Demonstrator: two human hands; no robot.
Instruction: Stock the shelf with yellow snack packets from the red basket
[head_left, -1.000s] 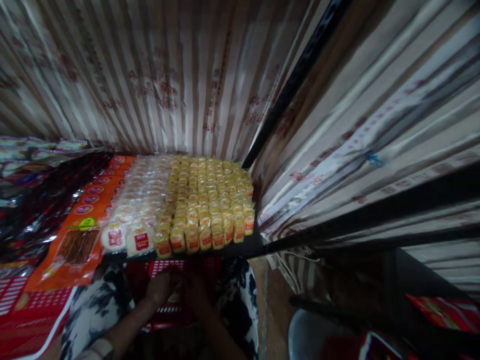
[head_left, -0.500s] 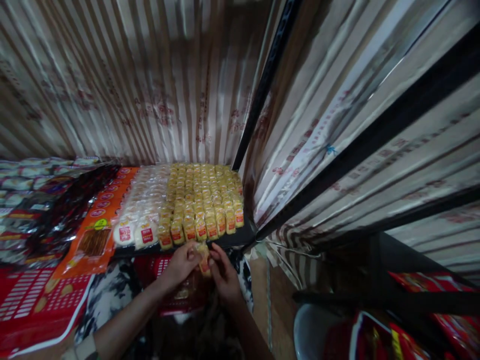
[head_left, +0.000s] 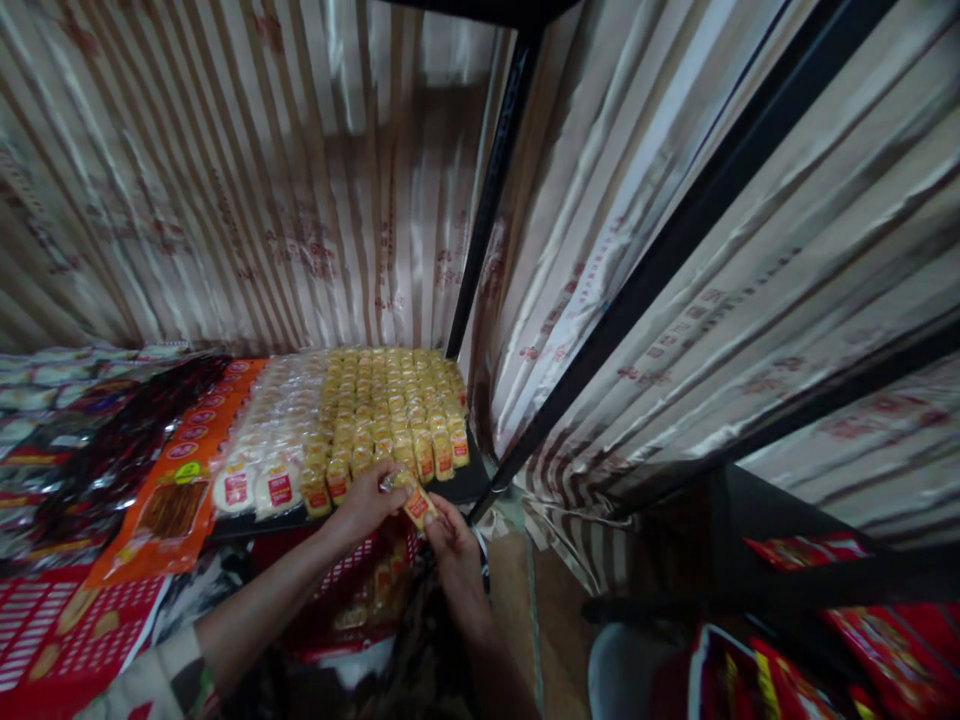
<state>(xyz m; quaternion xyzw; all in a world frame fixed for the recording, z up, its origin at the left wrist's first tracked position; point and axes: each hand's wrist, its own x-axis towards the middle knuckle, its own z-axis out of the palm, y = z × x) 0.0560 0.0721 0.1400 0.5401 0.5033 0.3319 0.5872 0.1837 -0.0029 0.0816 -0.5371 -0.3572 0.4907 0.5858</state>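
Between my two hands is a small yellow wrapped snack cake [head_left: 418, 505] with a red-and-orange label, tilted, just in front of the shelf edge. My left hand [head_left: 375, 505] pinches its upper left end. The fingers of my right hand [head_left: 452, 540] close on its lower right end. Right behind it, rows of matching yellow packs [head_left: 386, 400] stand on the black shelf [head_left: 459, 484]. White round packs [head_left: 277, 488] with red labels line up to their left. Below my forearms a red basket [head_left: 349, 570] holds more yellow packs.
An orange snack bag [head_left: 176, 500] overhangs the shelf front, with dark shiny packets [head_left: 127, 430] beside it. Another red basket [head_left: 67, 620] is at lower left. Black metal posts [head_left: 495, 200] and striped curtains [head_left: 300, 200] enclose the shelf. Red packets [head_left: 892, 650] lie at lower right.
The snack cake has turned from nearly upright to a slant, its label now facing up more. The view has shifted, showing more of the basket below.
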